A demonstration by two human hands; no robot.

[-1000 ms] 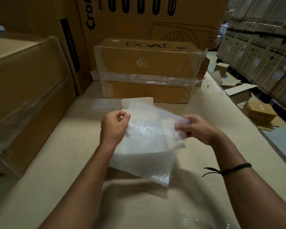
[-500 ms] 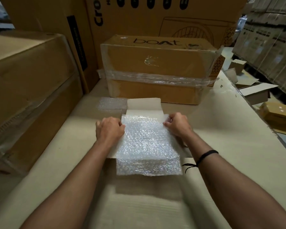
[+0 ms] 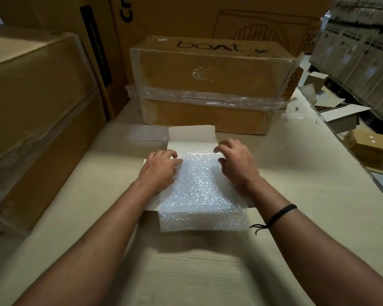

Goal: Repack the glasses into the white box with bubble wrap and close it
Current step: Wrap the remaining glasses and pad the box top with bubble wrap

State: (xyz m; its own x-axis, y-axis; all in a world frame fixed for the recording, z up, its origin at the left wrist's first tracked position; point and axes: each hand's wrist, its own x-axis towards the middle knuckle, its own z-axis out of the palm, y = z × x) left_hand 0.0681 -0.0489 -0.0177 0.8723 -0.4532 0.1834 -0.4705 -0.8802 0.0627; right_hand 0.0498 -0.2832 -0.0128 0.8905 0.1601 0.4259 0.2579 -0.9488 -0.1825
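On a pale cardboard-topped desk (image 3: 296,184) hemmed in by stacked cartons, a person's left hand (image 3: 158,171) lies palm down with fingers loosely curled on the left edge of a sheet of bubble wrap (image 3: 199,191), while the right hand (image 3: 237,164) rests on the sheet's right edge, fingers bent and a little apart; neither hand pinches anything. A black cord bracelet (image 3: 279,214) circles the right wrist.

The bubble wrap, clear and crinkled, is folded into a thick pad that covers the open white box (image 3: 152,204); its near edge spills over the box front onto the desk. The box's lid flap (image 3: 191,134) stands open at the far side, just beyond the fingertips. Whether glasses lie under the wrap cannot be told. A second, smaller piece of bubble wrap (image 3: 147,135) lies flat just left of the flap.

Close behind the flap sits a brown carton marked "boAt" (image 3: 208,71), banded with clear tape. Tall cartons (image 3: 35,102) wall off the left side, near the left forearm. To the right the desk runs bare to its edge, beyond which small opened boxes (image 3: 341,115) lie scattered on the floor. The near desk under the forearms is open.
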